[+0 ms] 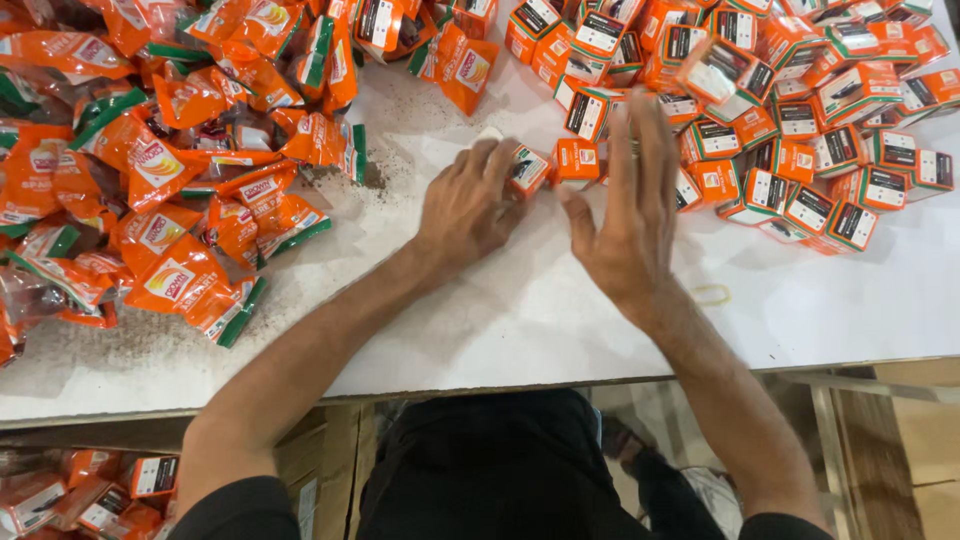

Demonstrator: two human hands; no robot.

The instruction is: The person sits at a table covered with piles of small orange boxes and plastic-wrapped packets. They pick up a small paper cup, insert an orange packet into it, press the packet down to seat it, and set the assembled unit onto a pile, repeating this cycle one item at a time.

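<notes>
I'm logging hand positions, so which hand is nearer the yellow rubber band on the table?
Right. The right hand is just above and left of the rubber band, not touching it; the left hand lies farther left, past the right hand.

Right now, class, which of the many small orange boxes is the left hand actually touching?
The small orange box under the left hand's fingertips, at the near left edge of the pile of boxes. Another box lies just right of it, untouched, between both hands.
</notes>
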